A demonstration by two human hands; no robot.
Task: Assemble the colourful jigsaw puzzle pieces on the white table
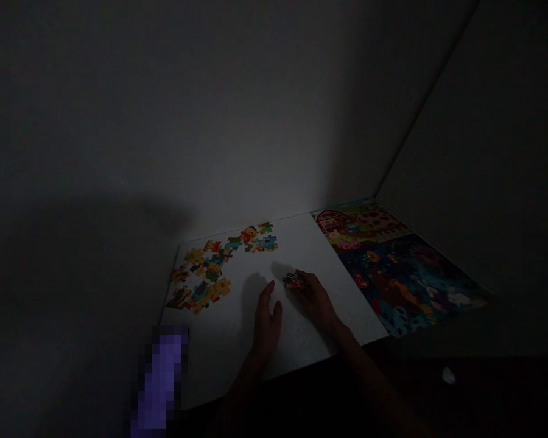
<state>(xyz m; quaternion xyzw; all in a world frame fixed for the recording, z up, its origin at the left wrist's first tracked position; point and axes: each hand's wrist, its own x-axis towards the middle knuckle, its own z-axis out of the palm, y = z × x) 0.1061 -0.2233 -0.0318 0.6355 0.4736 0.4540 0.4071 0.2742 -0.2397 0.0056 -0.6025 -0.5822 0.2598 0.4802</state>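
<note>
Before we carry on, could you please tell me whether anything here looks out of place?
A small whitish object shows beyond the table, at lower right; it looks odd sitting alone, away from the puzzle pieces. It is too dim to identify.

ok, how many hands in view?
2: the left hand, empty, over the white table; the right hand beside it, holding what look like puzzle pieces. Darkness could hide others.

The held puzzle piece, dark with red and pale markings, sat in the right hand's fingers near the middle of the white table. Loose puzzle pieces, multicoloured, lay crowded along the table's left and far-left parts.
</note>
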